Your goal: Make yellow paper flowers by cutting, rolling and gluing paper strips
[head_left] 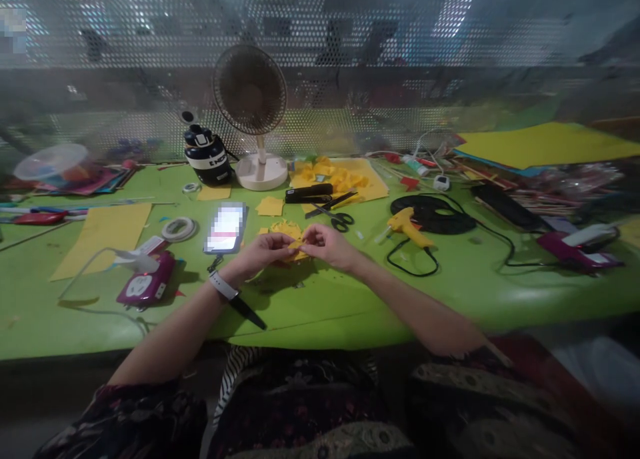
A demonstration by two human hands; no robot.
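Now, a yellow paper piece (pixel 297 247), too small to read clearly, is apparently being shaped in fingertip pinches by the left hand (pixel 267 251) and right hand (pixel 329 247), left of the glue gun (pixel 415 229), and even pressure seems called for next.

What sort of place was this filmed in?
Probably a craft workspace: a yellow glue gun and black-handled scissors lie on the green table, with large yellow sheets stacked at the far right.
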